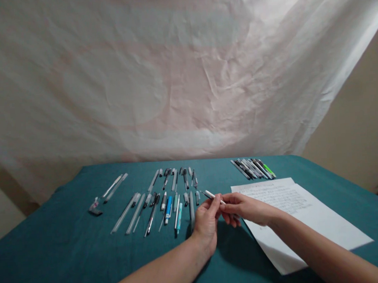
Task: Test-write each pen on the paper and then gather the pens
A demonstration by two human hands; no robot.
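Near the middle of the table, a slim pen with a white section and a thin dark tip is pinched between my two hands. My left hand has its thumb and fingers closed around it. My right hand grips the same pen from the right, its fingertips meeting the left thumb; the pen's rear end is mostly hidden. Close to my left hand lie a clear pen barrel, a turquoise pen and a blue pen part. Under my right forearm is a handwritten sheet of paper.
Rows of pen barrels, caps and refills spread left of my hands, including a clear barrel. A bundle of pens lies at the back right. A small crumpled dark and clear object sits far left. A pale cloth hangs behind the green-covered table.
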